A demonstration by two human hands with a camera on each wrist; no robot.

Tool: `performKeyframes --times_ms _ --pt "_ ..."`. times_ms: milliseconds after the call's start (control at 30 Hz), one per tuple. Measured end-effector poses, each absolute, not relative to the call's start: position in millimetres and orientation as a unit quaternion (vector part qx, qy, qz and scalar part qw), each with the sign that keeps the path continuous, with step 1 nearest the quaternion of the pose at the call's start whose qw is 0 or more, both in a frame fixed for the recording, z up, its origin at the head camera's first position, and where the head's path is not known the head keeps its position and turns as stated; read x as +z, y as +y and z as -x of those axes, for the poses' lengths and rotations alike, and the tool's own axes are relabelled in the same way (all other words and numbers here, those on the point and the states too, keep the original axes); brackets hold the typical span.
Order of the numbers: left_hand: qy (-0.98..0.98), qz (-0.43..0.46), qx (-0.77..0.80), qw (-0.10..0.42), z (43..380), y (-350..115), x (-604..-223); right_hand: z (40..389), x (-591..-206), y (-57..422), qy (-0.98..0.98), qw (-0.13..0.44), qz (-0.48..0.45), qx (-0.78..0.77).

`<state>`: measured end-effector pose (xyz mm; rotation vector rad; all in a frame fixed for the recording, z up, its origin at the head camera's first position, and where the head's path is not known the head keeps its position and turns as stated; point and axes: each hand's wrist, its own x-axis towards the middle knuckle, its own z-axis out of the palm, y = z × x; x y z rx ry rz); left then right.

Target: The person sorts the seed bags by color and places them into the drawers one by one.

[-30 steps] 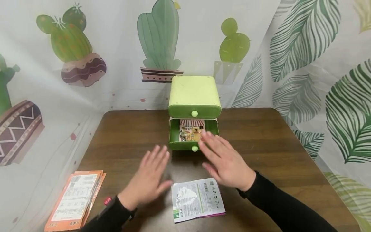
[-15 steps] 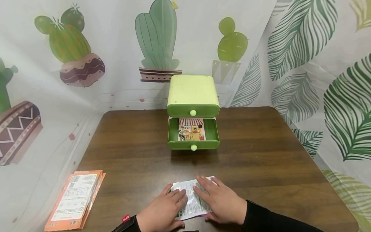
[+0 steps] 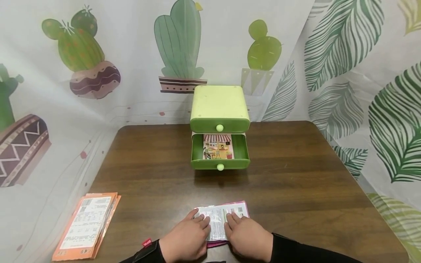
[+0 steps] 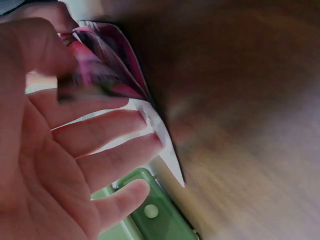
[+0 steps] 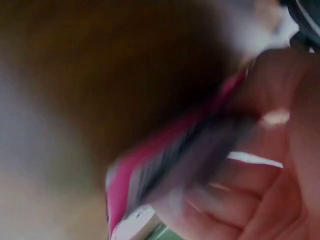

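Note:
Near the front of the table, both hands hold flat printed packets (image 3: 217, 223) with white, text-covered backs and pink edges. My left hand (image 3: 187, 237) grips the left side, fingers on top; in the left wrist view its thumb lies across the pink underside (image 4: 107, 75), where layered edges show. My right hand (image 3: 248, 237) grips the right side. In the right wrist view the pink edge (image 5: 150, 160) is blurred, running into the curled fingers. Beyond the hands stands a light green drawer unit (image 3: 219, 102), its lower drawer (image 3: 204, 165) pulled out with an illustrated shop-front card (image 3: 217, 148) inside.
At the table's left edge lies a stack of orange packets (image 3: 85, 226) with a white printed panel on top. The brown wooden table (image 3: 296, 175) backs onto a hanging cloth (image 3: 131, 54) printed with cacti and leaves.
Both hands came down from in front of the drawer to the packets, first lying over them, now gripping both sides. More pink edge shows at the packets' top and bottom. The drawer unit stays still.

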<state>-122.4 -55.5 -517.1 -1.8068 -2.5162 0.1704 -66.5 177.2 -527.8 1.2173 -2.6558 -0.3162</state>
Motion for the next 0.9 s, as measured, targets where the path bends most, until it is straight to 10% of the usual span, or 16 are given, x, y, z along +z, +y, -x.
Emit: performKeyframes --times_ms 167,467,733,900 --pt "-0.815 0.577 0.057 -0.006 122 -54 -513 62 -528 172 -0.896 0.142 -0.404 -0.113" --pt "-0.802 0.598 0.001 0.006 131 -60 -511 72 -499 182 -0.927 -0.030 -0.373 -0.007" --pt "-0.757 0.589 -0.239 0.149 153 -75 -476 85 -461 199 -0.892 0.207 -0.396 0.063" --pt "-0.731 0.546 -0.305 0.273 165 -80 -446 97 -435 208 -0.891 0.215 -0.350 0.191"
